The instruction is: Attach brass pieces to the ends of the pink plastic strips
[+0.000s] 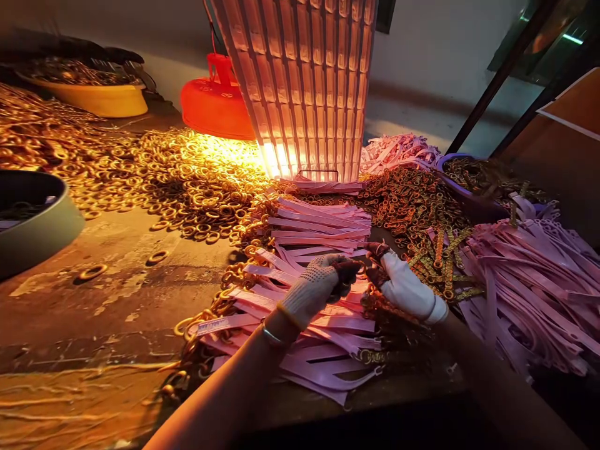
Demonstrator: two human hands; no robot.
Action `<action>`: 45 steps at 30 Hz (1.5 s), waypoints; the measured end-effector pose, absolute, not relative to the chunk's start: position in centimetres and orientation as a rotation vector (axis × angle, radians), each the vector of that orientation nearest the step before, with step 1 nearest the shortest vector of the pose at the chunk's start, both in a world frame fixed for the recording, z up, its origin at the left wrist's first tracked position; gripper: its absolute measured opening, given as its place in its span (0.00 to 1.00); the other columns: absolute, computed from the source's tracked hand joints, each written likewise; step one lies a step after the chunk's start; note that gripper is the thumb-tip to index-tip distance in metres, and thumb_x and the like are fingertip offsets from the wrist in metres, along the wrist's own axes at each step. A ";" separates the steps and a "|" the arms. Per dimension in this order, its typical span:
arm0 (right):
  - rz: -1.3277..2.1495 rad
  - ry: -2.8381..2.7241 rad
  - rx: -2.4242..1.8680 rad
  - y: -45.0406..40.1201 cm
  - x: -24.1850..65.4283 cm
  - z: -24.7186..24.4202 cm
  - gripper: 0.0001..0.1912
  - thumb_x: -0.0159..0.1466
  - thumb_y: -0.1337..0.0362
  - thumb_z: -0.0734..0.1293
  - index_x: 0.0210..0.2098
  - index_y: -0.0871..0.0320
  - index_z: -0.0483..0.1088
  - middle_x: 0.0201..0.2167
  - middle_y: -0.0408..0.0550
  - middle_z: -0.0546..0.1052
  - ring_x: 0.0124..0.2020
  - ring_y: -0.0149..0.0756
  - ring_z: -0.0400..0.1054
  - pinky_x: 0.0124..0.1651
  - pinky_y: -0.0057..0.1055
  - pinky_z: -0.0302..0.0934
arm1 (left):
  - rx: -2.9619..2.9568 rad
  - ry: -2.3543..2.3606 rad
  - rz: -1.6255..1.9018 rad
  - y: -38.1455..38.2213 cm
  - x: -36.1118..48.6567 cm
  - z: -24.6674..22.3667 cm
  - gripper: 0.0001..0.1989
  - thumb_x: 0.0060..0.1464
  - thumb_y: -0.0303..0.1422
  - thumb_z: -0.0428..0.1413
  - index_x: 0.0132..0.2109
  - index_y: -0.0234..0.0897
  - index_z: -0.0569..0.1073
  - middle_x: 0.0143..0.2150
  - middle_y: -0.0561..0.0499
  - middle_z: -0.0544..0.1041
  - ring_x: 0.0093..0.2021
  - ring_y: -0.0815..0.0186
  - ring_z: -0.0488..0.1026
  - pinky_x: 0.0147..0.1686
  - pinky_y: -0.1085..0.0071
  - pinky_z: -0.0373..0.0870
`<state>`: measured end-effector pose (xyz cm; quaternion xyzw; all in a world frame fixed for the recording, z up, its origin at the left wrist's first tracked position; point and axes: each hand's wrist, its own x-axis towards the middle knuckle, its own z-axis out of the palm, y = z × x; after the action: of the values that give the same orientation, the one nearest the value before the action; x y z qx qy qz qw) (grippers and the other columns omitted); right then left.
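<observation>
My left hand (pixel 316 284), in a dotted pale glove with uncovered fingertips, is curled closed over the middle of a pile of pink straps (pixel 281 300). Facing it, a short gap away, my right hand (pixel 403 284) wears a white glove with its thumb and forefinger bent together. Small parts seem to be at the fingertips of both hands, too small and dark to name. Gold rings (pixel 185 326) sit along the left ends of the straps. Under my right hand, small chain pieces (pixel 375 356) with clasps lie at the straps' right ends.
Loose gold rings (pixel 187 181) are heaped under a red lamp (pixel 215 103). A ribbed translucent panel (pixel 304 94) stands behind the straps. Chain pieces (pixel 412 206) and more pink straps (pixel 539 287) lie right. A green-grey bowl (pixel 42 225) and yellow basin (pixel 98 100) stand left.
</observation>
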<state>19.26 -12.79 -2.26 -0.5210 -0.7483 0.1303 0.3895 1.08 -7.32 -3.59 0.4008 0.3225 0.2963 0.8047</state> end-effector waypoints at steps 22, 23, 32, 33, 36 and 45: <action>0.247 -2.282 -2.048 -14.6 17.7 -1.1 0.05 0.61 0.68 0.66 0.36 0.59 0.75 0.35 0.53 0.81 0.36 0.41 0.75 0.34 0.31 0.55 | 1.141 0.810 0.665 -6.0 1.9 -1.8 0.14 0.50 0.39 0.60 0.26 0.36 0.67 0.18 0.57 0.60 0.15 0.75 0.54 0.14 0.78 0.45; 0.240 -2.268 -2.071 -14.5 18.0 -1.2 0.07 0.60 0.70 0.67 0.37 0.60 0.75 0.36 0.53 0.81 0.36 0.42 0.75 0.34 0.31 0.54 | 1.220 0.833 0.614 -5.7 2.0 -1.5 0.14 0.51 0.40 0.59 0.27 0.36 0.68 0.17 0.57 0.60 0.15 0.75 0.53 0.14 0.78 0.45; 0.361 -2.431 -1.984 -14.7 19.9 0.0 0.07 0.61 0.67 0.66 0.38 0.60 0.75 0.37 0.54 0.81 0.34 0.42 0.73 0.32 0.32 0.51 | 1.764 0.765 0.202 -5.6 2.2 0.0 0.03 0.47 0.28 0.55 0.29 0.34 0.74 0.20 0.54 0.69 0.18 0.74 0.61 0.17 0.79 0.56; 0.398 -2.367 -1.954 -14.8 20.0 -0.2 0.06 0.62 0.67 0.66 0.37 0.60 0.75 0.36 0.54 0.80 0.34 0.41 0.73 0.32 0.31 0.52 | 1.682 0.769 0.260 -6.0 2.5 -0.1 0.04 0.49 0.30 0.55 0.29 0.34 0.72 0.19 0.56 0.67 0.17 0.75 0.59 0.16 0.79 0.54; 0.525 -2.022 -1.855 -14.5 20.0 -1.7 0.06 0.65 0.66 0.64 0.34 0.60 0.72 0.30 0.50 0.78 0.30 0.35 0.68 0.32 0.29 0.53 | 1.340 0.767 0.426 -6.7 3.4 -0.9 0.12 0.54 0.39 0.56 0.30 0.37 0.65 0.17 0.59 0.59 0.16 0.75 0.52 0.15 0.79 0.48; 0.647 -1.129 -1.365 -14.5 21.8 -5.6 0.11 0.61 0.57 0.62 0.28 0.57 0.68 0.24 0.43 0.71 0.25 0.33 0.60 0.30 0.30 0.56 | 1.920 1.111 0.338 -1.3 6.8 -3.6 0.10 0.54 0.36 0.56 0.36 0.35 0.78 0.24 0.49 0.72 0.24 0.67 0.68 0.25 0.73 0.65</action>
<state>21.83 -14.48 -5.59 -0.5859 -0.4845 0.2778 0.5873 6.76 -1.27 -3.59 0.7708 0.4462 0.1356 0.4341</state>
